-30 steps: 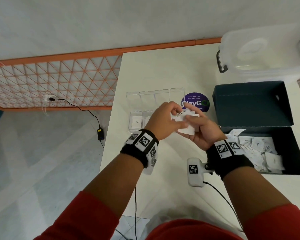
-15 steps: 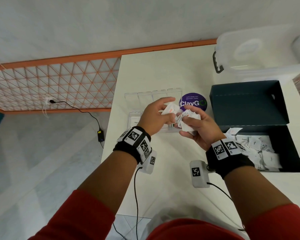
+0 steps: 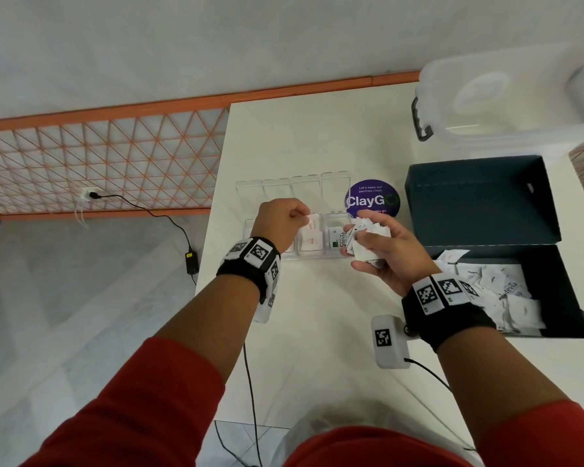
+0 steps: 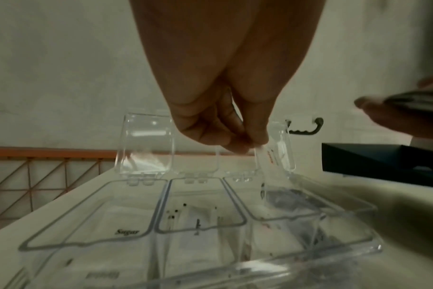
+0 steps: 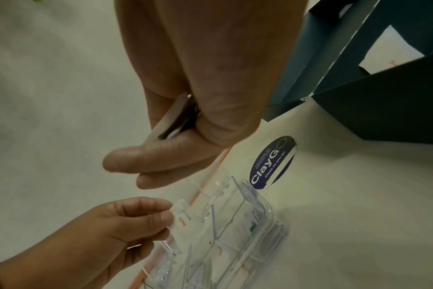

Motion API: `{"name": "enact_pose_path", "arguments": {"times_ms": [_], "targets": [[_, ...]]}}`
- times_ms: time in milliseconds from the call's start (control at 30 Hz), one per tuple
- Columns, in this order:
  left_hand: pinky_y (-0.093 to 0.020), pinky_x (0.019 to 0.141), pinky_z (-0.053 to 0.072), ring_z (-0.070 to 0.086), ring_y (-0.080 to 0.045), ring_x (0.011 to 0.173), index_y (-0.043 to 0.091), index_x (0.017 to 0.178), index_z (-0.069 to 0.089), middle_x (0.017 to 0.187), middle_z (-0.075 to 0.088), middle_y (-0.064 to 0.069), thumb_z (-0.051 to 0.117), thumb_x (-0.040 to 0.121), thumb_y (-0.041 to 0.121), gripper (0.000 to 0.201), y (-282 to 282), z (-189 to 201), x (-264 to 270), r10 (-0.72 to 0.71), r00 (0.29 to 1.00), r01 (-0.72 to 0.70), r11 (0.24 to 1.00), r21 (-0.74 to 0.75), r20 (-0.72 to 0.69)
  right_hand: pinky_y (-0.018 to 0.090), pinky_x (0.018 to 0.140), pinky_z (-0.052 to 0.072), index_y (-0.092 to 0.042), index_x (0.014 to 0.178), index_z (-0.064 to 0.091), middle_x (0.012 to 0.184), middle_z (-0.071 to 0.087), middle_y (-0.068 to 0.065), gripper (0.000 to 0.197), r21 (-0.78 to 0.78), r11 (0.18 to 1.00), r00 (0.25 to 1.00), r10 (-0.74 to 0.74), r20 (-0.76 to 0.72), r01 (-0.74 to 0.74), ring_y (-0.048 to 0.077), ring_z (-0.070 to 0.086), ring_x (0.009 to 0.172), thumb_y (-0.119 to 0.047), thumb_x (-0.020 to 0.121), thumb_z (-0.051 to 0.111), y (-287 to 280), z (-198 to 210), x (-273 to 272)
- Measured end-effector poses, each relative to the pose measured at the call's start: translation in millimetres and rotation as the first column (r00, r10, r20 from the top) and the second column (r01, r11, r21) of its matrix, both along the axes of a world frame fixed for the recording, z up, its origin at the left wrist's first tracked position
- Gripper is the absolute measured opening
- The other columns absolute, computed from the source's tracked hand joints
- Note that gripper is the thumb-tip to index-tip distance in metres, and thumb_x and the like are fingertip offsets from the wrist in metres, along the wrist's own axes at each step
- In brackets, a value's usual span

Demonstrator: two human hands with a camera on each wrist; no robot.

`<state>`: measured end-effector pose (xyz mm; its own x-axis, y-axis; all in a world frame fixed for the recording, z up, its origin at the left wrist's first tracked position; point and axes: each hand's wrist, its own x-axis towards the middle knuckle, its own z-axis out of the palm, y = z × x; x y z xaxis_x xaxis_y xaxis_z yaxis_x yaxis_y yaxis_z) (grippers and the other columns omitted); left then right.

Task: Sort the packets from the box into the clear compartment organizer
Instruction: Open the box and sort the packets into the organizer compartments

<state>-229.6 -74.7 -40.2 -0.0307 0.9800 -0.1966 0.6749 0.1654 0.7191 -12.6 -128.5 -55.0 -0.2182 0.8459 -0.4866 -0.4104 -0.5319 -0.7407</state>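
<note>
Head view shows the left hand (image 3: 280,224) above the organizer (image 3: 338,256), which lies on the white table (image 3: 300,332) a little left of centre. Its thumb and fingers are curled and pinch one small white packet (image 3: 312,221) with red print, held over the third compartment from the left. In this compartment two more packets with red print (image 3: 309,242) already lie. The fourth compartment holds a Stevia packet (image 3: 338,239).

The right hand (image 3: 385,254) is at 3 o'clock from the organizer, just beside its right end. Its fingers are bent around a stack of packets (image 3: 368,237), with the thumb on top.

At 3 o'clock from the hands stands the dark box (image 3: 553,298), open, its lid (image 3: 479,200) laid back toward 12 o'clock. Many white packets (image 3: 499,291) lie inside it in a loose pile.

In the left wrist view, the four clear lids (image 4: 146,144) of the organizer stand up, and a Sugar packet (image 4: 126,232) lies in the leftmost compartment.

A round purple sticker (image 3: 371,200) is on the table at 12 o'clock from the right hand. A clear tub (image 3: 506,106) with a dark handle stands at 1 o'clock, at the far edge of the table.
</note>
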Motion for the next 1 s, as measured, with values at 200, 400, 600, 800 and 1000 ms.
{"name": "enact_pose_path", "arguments": {"times_ms": [200, 400, 600, 800, 1000], "targets": [[-0.029, 0.084, 0.053, 0.067, -0.02, 0.089, 0.011, 0.098, 0.074, 0.095, 0.072, -0.007, 0.065, 0.088, 0.008, 0.014, 8.8, -19.0, 4.7, -0.126, 0.975, 0.117, 0.991, -0.059, -0.182, 0.032, 0.056, 0.059, -0.026, 0.12, 0.067, 0.114, 0.074, 0.008, 0.028, -0.03, 0.999, 0.999, 0.015, -0.028, -0.016, 0.035, 0.073, 0.099, -0.012, 0.096, 0.064, 4.0, -2.9, -1.8], [-0.034, 0.091, 0.048, 0.06, -0.024, 0.101, 0.012, 0.111, 0.068, 0.118, 0.06, -0.007, 0.062, 0.09, 0.009, 0.023, 4.0, -32.0, 5.2, -0.263, 0.89, 0.243, 0.965, -0.101, -0.371, 0.032, 0.056, 0.06, -0.026, 0.119, 0.068, 0.115, 0.074, 0.01, 0.024, -0.043, 0.999, 0.999, 0.005, -0.038, -0.007, 0.038, 0.073, 0.099, -0.018, 0.098, 0.063, 5.5, -4.8, -0.3], [-0.023, 0.079, 0.046, 0.055, -0.013, 0.083, 0.016, 0.107, 0.066, 0.114, 0.052, 0.001, 0.068, 0.085, 0.015, 0.022, -7.2, -14.0, 8.5, -0.092, 0.983, 0.115, 0.983, 0.142, -0.159, 0.034, 0.058, 0.06, -0.025, 0.121, 0.069, 0.118, 0.073, 0.01, 0.023, -0.056, 0.998, 0.999, -0.006, -0.048, 0.003, 0.037, 0.071, 0.104, -0.025, 0.101, 0.058, 4.6, -4.9, 0.7], [-0.012, 0.059, 0.041, 0.05, 0.004, 0.06, 0.033, 0.092, 0.067, 0.083, 0.061, 0.014, 0.08, 0.072, 0.048, 0.029, -26.2, 27.1, 23.7, -0.205, 0.957, 0.22, 0.974, -0.05, 0.206, 0.033, 0.061, 0.06, -0.029, 0.114, 0.073, 0.116, 0.073, 0.011, 0.032, -0.021, 0.999, 0.999, 0.026, -0.044, -0.027, 0.035, 0.073, 0.098, -0.006, 0.094, 0.062, 3.8, -0.7, -3.9], [-0.024, 0.066, 0.047, 0.065, -0.008, 0.071, 0.026, 0.103, 0.055, 0.092, 0.065, 0.004, 0.079, 0.076, 0.036, 0.038, -38.0, 31.6, 40.3, -0.204, 0.956, 0.243, 0.953, -0.179, 0.211, 0.037, 0.068, 0.06, -0.026, 0.111, 0.074, 0.113, 0.074, 0.008, 0.028, 0.065, 0.998, 0.998, 0.018, -0.061, -0.014, 0.032, 0.074, 0.096, -0.007, 0.093, 0.066, 2.0, 1.4, -4.7]]}}
